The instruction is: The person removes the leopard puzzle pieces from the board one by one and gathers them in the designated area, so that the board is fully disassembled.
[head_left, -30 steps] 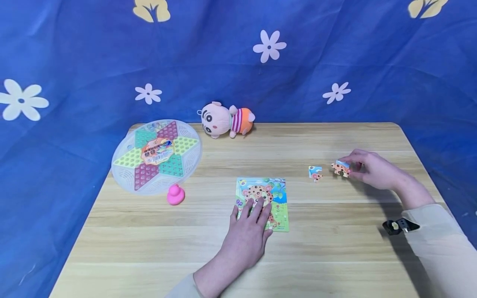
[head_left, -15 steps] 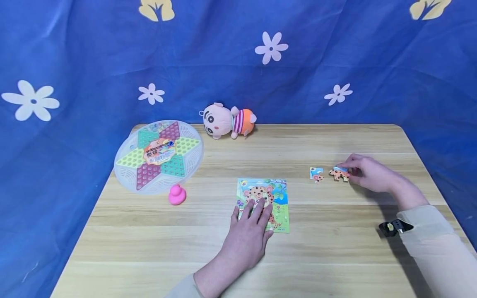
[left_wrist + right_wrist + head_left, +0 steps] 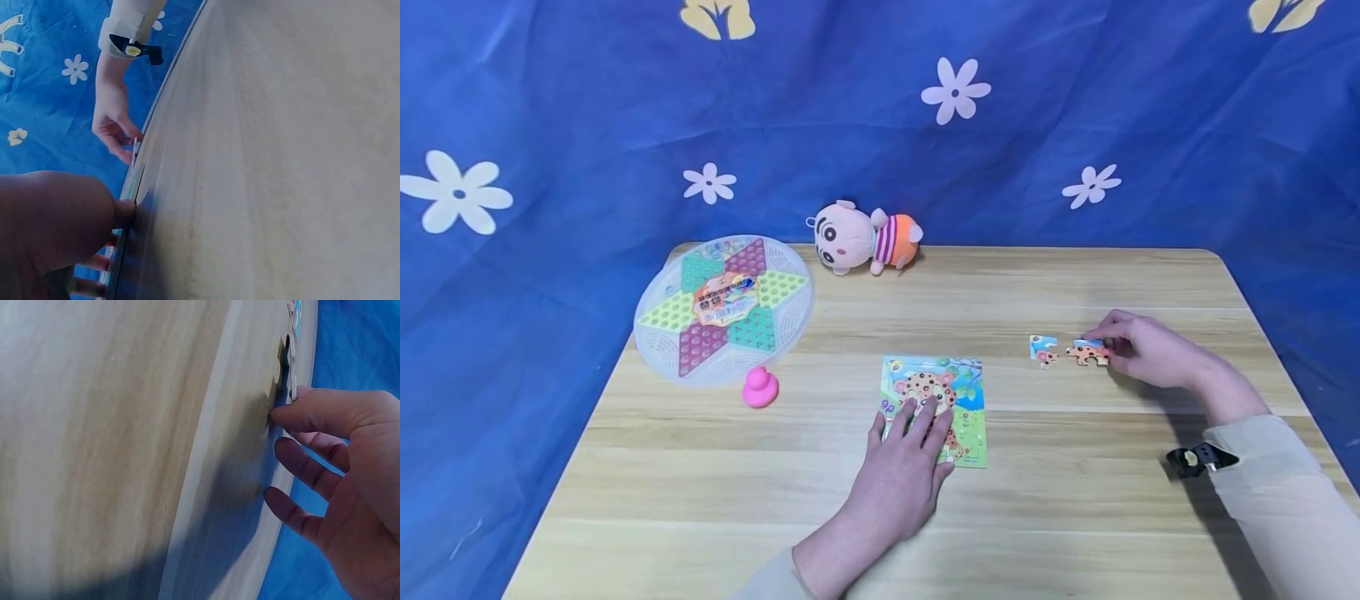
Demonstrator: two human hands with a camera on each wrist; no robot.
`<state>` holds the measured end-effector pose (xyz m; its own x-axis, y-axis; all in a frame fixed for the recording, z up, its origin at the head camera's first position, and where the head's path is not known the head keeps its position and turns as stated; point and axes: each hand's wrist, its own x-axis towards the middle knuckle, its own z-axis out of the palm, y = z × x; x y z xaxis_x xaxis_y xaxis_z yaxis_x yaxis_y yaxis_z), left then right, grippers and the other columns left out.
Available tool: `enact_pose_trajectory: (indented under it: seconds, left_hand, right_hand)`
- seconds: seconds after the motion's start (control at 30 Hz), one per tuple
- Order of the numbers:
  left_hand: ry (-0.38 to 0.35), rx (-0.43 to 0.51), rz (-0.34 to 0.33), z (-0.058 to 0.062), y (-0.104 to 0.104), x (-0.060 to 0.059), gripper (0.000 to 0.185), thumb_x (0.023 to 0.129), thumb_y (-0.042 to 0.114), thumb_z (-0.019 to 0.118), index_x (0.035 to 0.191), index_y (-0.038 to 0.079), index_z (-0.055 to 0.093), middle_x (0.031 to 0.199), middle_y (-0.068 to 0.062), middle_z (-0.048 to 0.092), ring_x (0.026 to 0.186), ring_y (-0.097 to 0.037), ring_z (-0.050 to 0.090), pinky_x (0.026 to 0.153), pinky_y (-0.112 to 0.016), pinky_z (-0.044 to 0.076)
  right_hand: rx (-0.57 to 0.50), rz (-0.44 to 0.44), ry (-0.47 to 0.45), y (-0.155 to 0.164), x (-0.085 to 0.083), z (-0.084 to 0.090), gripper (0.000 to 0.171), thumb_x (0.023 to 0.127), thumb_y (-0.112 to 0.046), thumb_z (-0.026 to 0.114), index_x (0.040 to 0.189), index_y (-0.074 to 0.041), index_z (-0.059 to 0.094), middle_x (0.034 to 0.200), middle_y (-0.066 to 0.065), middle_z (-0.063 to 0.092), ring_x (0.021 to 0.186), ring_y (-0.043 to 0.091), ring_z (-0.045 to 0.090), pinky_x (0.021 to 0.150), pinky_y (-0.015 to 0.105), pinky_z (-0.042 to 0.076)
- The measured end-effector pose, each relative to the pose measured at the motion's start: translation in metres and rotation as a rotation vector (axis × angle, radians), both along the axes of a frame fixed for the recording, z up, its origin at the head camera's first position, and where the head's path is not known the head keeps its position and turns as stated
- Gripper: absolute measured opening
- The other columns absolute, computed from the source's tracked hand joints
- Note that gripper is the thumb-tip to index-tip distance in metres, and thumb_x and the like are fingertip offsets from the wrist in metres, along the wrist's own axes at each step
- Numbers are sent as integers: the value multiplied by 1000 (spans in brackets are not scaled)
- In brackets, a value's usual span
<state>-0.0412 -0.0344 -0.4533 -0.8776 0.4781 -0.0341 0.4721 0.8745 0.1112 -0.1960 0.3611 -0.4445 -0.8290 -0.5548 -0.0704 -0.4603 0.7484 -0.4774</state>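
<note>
My left hand lies with spread fingers over the lower part of a square cartoon leopard puzzle, hiding some of its picture. Over to the right, my right hand pinches a puzzle piece with spots and a strip of blue between thumb and index finger. In the right wrist view that piece shows edge-on, close over the table, while the other fingers are loosely bent. Just left of it lies a second puzzle piece, with blue sky and a pink ear.
A round Chinese checkers board lies at the table's back left, with a pink rubber duck by its front edge. A plush doll lies on its side at the back edge. Behind the wooden table hangs a blue flowered cloth.
My right hand has lowered the pinched piece and turned it a little, bringing it down beside the second piece. The left hand has stayed on the puzzle. The head view has shifted slightly.
</note>
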Motion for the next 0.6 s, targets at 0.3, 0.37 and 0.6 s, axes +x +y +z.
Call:
enact_pose_trajectory:
  seconds: [0.3,0.37,0.6]
  left_hand:
    - [4,-6,-11,2,-2,-3,64,98,51,48,154,22,34,158,-4,30,142,-33,30,106,-63,30]
    - [5,-9,-16,3,-2,-3,64,98,52,48,154,22,35,158,-4,30,141,-33,30,106,-63,31]
    - [4,-17,-23,8,-3,-2,65,97,52,51,152,20,39,157,-6,32,141,-33,30,106,-62,32]
  right_hand:
    - [-26,4,8,0,3,6,40,81,6,72,120,-3,68,101,3,58,81,15,54,67,27,49]
    - [-27,1,22,-2,3,11,41,80,6,73,120,-3,68,104,4,58,84,15,55,70,29,51]
    - [-54,42,87,-27,4,30,38,82,-1,75,120,-4,69,111,4,60,90,20,57,73,38,48]
